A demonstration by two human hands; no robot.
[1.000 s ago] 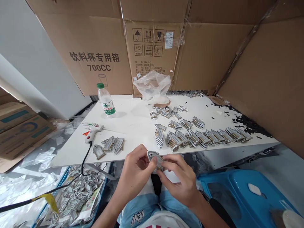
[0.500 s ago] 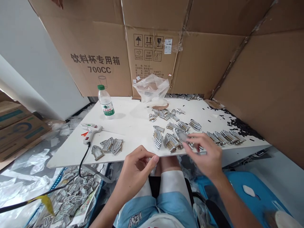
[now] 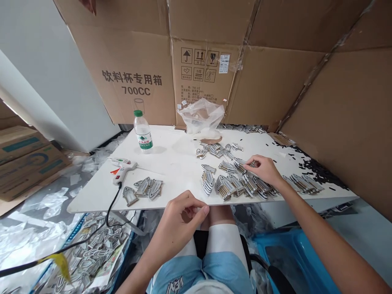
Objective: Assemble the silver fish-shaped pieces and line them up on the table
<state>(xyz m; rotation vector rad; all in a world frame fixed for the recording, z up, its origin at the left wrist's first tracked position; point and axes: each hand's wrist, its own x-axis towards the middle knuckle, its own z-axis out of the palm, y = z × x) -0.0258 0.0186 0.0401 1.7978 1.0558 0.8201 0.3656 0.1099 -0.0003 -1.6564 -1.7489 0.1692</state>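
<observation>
My left hand point(image 3: 183, 212) hovers over my lap by the table's front edge, thumb and index finger pinched together. Whatever it may hold is too small or hidden to make out. My right hand point(image 3: 263, 168) reaches over the table, its fingertips closed at the edge of a grey pointed-arch piece point(image 3: 239, 165) with slots, among stacks of alike pieces. In front of that lies a row of stacked grey pieces point(image 3: 226, 187), leaning on each other. A smaller fanned stack point(image 3: 208, 182) sits to its left.
A glue gun point(image 3: 123, 170) with a black cord rests at left, near loose grey pieces point(image 3: 143, 188). Behind are a water bottle point(image 3: 143, 132) and a plastic bag point(image 3: 202, 116). Small black parts point(image 3: 315, 167) are scattered at right. Below left is a blue-edged crate point(image 3: 73, 229) of pieces.
My right hand has moved away from me, from above the front row with a grey piece to the stacks behind it. My left hand stays pinched; the view has shifted slightly.
</observation>
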